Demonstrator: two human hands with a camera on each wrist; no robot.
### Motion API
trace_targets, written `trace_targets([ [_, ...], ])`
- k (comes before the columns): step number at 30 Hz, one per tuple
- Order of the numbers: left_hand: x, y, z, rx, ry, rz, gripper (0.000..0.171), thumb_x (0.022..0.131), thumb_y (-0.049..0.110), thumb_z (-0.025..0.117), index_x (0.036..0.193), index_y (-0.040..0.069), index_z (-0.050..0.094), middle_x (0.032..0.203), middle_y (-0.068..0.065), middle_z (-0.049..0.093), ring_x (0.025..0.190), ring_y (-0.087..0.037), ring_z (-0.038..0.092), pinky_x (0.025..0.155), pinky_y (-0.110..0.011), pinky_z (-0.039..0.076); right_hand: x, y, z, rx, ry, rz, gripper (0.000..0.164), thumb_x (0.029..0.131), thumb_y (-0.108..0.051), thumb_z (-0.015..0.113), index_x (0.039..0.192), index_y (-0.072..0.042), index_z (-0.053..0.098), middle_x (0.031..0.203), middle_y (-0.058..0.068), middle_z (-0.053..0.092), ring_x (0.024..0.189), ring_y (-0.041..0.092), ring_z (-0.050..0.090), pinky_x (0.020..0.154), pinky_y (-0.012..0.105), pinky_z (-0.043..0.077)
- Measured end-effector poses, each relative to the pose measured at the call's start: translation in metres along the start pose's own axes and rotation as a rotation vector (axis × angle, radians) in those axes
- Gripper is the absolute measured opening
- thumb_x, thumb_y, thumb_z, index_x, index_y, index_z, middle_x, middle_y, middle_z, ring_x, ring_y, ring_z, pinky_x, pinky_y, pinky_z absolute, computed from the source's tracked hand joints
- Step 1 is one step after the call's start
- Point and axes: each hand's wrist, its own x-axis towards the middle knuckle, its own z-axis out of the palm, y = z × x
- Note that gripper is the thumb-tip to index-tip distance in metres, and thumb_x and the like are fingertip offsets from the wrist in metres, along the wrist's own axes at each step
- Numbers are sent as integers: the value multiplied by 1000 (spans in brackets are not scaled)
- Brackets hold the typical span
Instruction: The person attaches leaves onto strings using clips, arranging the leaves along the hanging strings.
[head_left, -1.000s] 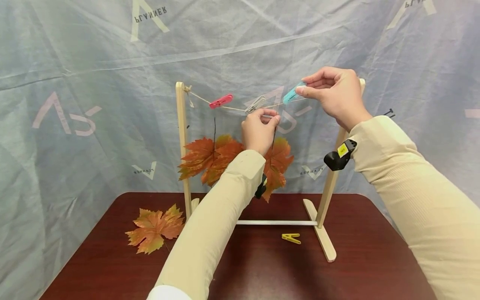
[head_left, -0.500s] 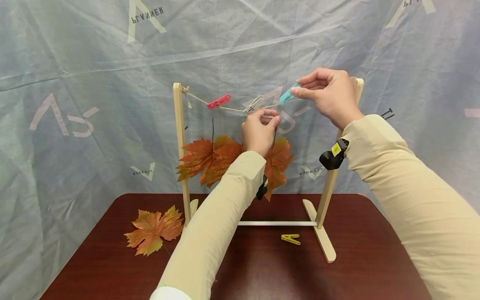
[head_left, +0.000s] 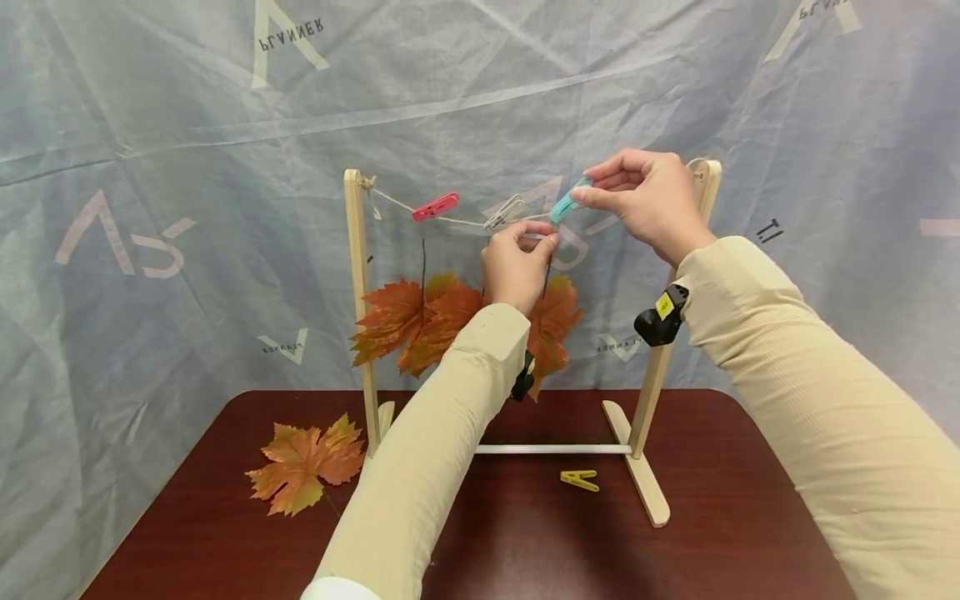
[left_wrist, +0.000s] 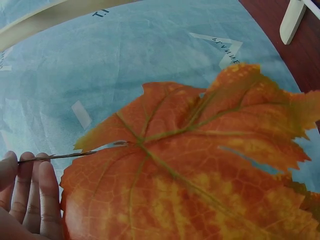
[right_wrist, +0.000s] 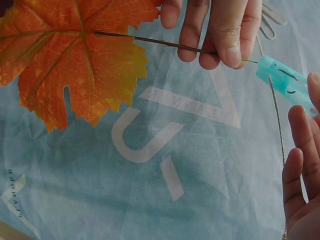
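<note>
On my left, an orange-and-green lobed leaf (head_left: 303, 467) lies on the dark red tabletop (head_left: 187, 542), just beside the wooden stand (head_left: 362, 317). From the stand's near post, twine (head_left: 392, 200) sags across, carrying a pink clothespin (head_left: 435, 207) and then a white clothespin (head_left: 504, 212). Below them hang two overlapping orange leaves (head_left: 393, 321), one with its dark stem pointing up under the pink clothespin.

In the middle, the person's left hand (head_left: 517, 262) pinches the stem of another orange leaf (head_left: 555, 325) between thumb and fingers, so the blade hangs beneath. The stem's tip meets the nose of a turquoise clothespin (head_left: 566, 202) at the twine; I can't tell whether it is clamped there. Below, a yellow clothespin (head_left: 580, 480) lies on the table. Farther right, the right hand (head_left: 648, 198) grips the turquoise clothespin's upper end, thumb against fingers, in front of the stand's other post.
</note>
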Motion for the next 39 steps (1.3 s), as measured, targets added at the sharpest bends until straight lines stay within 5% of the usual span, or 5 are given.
trace_targets([
  [13,-1,-3,-2,54,-13,32,14,94,21,76,106,15,79,90,1,77,81,-11,71,66,-24,54,-4,1,0,-99,-35,5,48,88,-39,81,122,-7,73,87,-17,72,71,0,68,66,21,47],
  [22,-5,-7,-13,37,-13,77,21,91,24,79,108,12,78,98,-3,78,90,-16,73,75,-28,56,-6,6,-1,-138,-85,23,58,89,-47,78,133,-11,67,111,2,72,80,1,66,73,24,47],
  [39,-28,-26,-70,9,-121,178,21,93,19,77,111,8,75,96,-8,77,90,-19,72,80,-32,55,-34,30,-16,-116,-23,0,59,93,-45,74,139,-10,62,100,-15,64,87,2,61,65,17,48],
])
